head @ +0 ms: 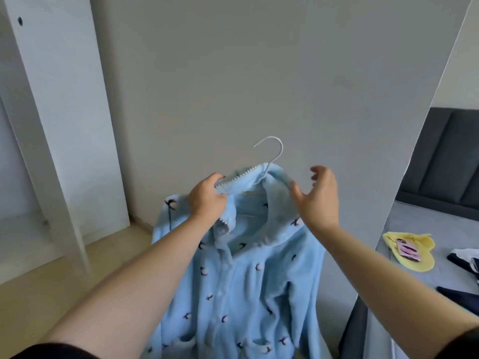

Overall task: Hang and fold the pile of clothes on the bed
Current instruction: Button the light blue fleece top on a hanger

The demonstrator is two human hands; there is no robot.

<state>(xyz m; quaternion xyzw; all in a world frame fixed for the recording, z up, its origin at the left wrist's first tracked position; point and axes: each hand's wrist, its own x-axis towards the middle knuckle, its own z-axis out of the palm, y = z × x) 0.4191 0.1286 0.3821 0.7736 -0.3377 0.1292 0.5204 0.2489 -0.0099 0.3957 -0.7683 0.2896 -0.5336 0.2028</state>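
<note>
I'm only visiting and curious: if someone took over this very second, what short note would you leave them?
Left hand: grips the collar of the blue fleece top and holds it up.
Right hand: open beside the collar's other side, holding nothing.
White hanger: inside the neck, hook sticking up, on no rail.
Bed, to the right: a yellow garment and dark clothes lie on it.
Done: top is on the hanger.
Left: hang it up, then sort the clothes on the bed.
</note>
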